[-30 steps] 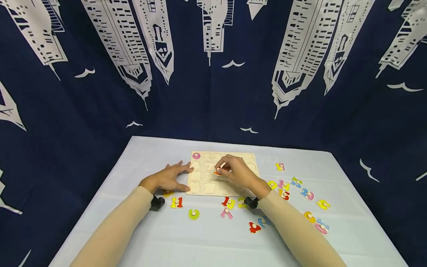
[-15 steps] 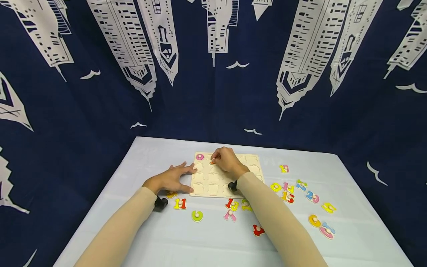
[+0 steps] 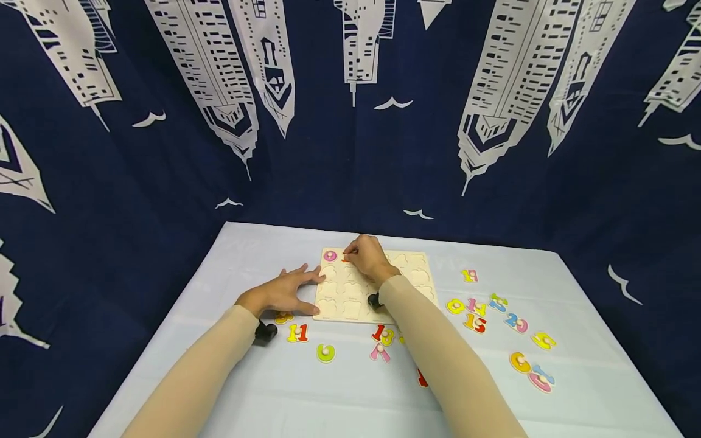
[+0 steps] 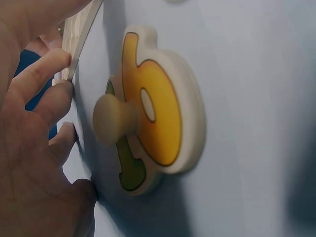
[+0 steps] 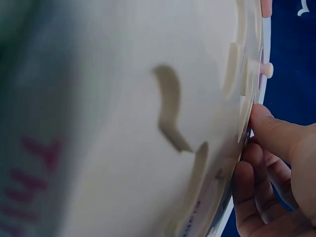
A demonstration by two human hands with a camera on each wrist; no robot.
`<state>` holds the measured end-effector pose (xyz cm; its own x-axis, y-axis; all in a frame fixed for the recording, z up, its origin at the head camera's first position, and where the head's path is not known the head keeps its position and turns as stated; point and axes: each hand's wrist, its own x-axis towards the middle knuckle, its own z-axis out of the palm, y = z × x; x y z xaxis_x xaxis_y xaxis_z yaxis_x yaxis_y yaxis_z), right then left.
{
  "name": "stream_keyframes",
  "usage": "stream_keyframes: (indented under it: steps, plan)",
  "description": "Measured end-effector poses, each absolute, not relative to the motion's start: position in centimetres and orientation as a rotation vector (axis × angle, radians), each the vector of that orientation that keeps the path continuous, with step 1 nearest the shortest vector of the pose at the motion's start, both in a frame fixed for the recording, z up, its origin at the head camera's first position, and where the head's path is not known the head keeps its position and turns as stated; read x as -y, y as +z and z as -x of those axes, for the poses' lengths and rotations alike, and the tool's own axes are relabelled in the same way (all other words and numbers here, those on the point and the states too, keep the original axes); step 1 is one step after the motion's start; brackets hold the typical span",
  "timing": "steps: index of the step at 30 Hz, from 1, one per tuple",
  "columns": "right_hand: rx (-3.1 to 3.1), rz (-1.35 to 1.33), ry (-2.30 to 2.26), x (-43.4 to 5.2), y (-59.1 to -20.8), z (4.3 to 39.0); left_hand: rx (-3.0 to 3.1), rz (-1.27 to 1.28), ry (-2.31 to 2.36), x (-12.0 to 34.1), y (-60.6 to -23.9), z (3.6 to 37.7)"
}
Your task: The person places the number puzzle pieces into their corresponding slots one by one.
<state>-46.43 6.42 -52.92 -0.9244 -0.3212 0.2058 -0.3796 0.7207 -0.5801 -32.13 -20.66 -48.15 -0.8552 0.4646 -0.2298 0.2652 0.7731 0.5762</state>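
— Skyline-print curtain behind, pale tabletop [image 3: 230, 365] in front; what's the right hand [image 3: 368, 258] up to?

— It has travelled from the middle of the wooden puzzle board [image 3: 421, 286] to its far-left corner, fingers curled, pinching an orange number piece [image 3: 345, 258] just beside the pink 0 [image 3: 330, 255] already seated there.

— So that piece looks about to be seated?

— I'd judge so; it sits right at its slot.

— And the left hand [image 3: 285, 293]?

— Unmoved, spread flat, fingers straight, touching the board's left edge. A yellow-green piece [image 4: 148, 123] lies beside its wrist; loose numbers stay scattered toward the right edge.
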Motion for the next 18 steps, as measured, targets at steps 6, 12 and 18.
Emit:
stream_keyframes:
  steps: [6, 12, 18]
  plan:
    - [2.832, -0.582, 0.945, -6.6, -52.5, 45.9, -2.621, -0.555, 0.766, 20.6, -47.9, 32.2]
    - [2.924, -0.651, 0.910, -7.2, -48.5, 42.6, -2.609, -0.559, 0.760, 20.4, -47.9, 32.4]
    - [2.895, -0.758, 0.867, -8.9, -45.9, 39.5, -2.610, -0.533, 0.754, 20.4, -48.2, 32.3]
